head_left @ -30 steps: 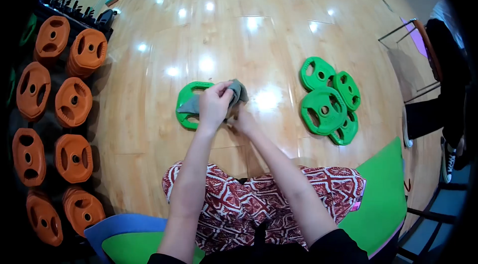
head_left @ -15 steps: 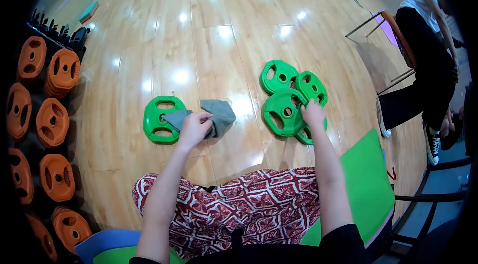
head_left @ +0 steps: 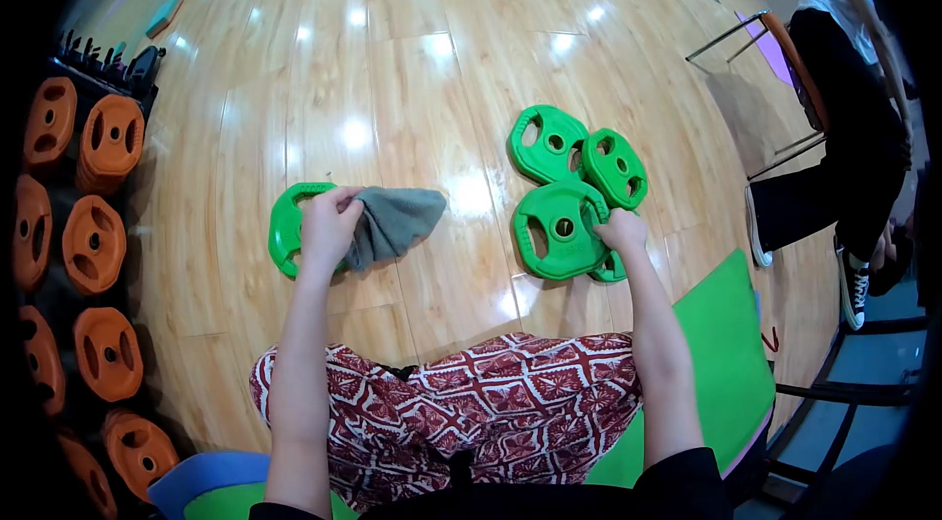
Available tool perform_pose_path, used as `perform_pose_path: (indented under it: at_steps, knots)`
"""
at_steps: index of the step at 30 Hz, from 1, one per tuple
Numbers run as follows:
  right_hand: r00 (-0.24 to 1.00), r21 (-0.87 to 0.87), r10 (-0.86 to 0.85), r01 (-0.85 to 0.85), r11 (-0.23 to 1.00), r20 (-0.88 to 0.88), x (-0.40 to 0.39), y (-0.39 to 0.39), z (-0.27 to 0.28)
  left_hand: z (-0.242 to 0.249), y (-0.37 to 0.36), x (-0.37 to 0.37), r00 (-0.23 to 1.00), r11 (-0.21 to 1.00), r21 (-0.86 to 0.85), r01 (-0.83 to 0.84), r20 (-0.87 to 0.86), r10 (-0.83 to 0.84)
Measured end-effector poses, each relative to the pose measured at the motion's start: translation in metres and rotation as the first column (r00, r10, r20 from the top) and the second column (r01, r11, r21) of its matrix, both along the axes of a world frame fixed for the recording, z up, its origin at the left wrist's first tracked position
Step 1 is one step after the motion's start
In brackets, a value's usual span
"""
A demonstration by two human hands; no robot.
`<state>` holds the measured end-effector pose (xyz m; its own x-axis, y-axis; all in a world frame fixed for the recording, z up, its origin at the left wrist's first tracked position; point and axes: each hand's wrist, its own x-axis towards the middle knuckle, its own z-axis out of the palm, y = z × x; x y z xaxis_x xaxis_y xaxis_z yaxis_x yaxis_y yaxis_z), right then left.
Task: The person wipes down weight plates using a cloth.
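Observation:
My left hand (head_left: 330,223) pinches a grey-green cloth (head_left: 397,223), which spreads out to the right over the wooden floor. Beneath that hand lies a green weight plate (head_left: 286,229), partly hidden by the hand and cloth. My right hand (head_left: 622,231) is closed on the right grip of another green weight plate (head_left: 538,247), which rests tilted over a plate (head_left: 612,269) mostly covered by it. Two more green plates lie just behind, one on the left (head_left: 531,159) and one on the right (head_left: 603,149).
Orange weight plates (head_left: 108,353) hang on a rack along the left. A green mat (head_left: 721,363) lies at my right. Farther right, a person in black trousers (head_left: 834,128) sits on a chair (head_left: 791,69). Blue and green mats (head_left: 211,473) show at the lower left.
My left hand has moved left and slightly up with the cloth, now covering the single plate's right part. The plate in my right hand has shifted slightly and turned.

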<state>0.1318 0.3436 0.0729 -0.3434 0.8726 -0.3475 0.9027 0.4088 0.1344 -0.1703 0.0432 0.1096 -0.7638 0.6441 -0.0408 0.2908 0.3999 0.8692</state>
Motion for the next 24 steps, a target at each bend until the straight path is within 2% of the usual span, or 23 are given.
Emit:
perform_pose_path:
  at_steps: [4,6,7,8,10,12,14,17,20,24]
  knots:
    - [0.993,0.014,-0.017,0.019,1.000,-0.115,-0.012,-0.023,0.029,0.006,-0.006,-0.007,0.998,0.996,0.079,-0.051,-0.043,0.055]
    - [0.970,-0.010,-0.010,0.007,1.000,-0.245,-0.026,-0.038,0.040,0.012,-0.008,-0.009,0.995,0.994,0.080,-0.073,-0.056,0.078]
    - [0.947,0.049,-0.011,0.029,0.998,-0.321,-0.033,-0.049,0.040,0.014,-0.009,-0.010,0.995,0.994,0.084,-0.075,-0.059,0.080]
    - [0.936,0.143,0.061,-0.012,0.990,-0.346,-0.038,-0.059,0.037,0.013,-0.009,-0.009,0.991,0.994,0.058,-0.095,-0.085,0.100]
    - [0.925,0.198,0.148,-0.081,0.977,-0.350,-0.056,-0.084,0.051,0.005,-0.009,-0.010,0.986,0.992,0.037,-0.120,-0.114,0.123]
    - [0.905,0.290,0.297,-0.209,0.934,-0.305,-0.069,-0.107,0.053,-0.010,-0.010,-0.014,0.972,0.987,-0.068,-0.144,-0.196,0.128]
    - [0.836,0.396,0.423,-0.277,0.875,-0.350,-0.081,-0.124,0.043,-0.006,-0.012,-0.011,0.964,0.982,-0.078,-0.175,-0.217,0.154]
    - [0.728,0.416,0.560,-0.402,0.816,-0.395,-0.091,-0.143,0.052,0.002,-0.015,-0.007,0.963,0.983,-0.081,-0.165,-0.227,0.143]
    - [0.686,0.334,0.574,-0.468,0.818,-0.447,-0.095,-0.157,0.056,0.005,-0.015,-0.010,0.969,0.986,-0.047,-0.159,-0.197,0.147]
    - [0.596,0.350,0.635,-0.533,0.770,-0.491,-0.100,-0.159,0.033,0.004,-0.021,-0.016,0.967,0.985,-0.005,-0.170,-0.195,0.166]
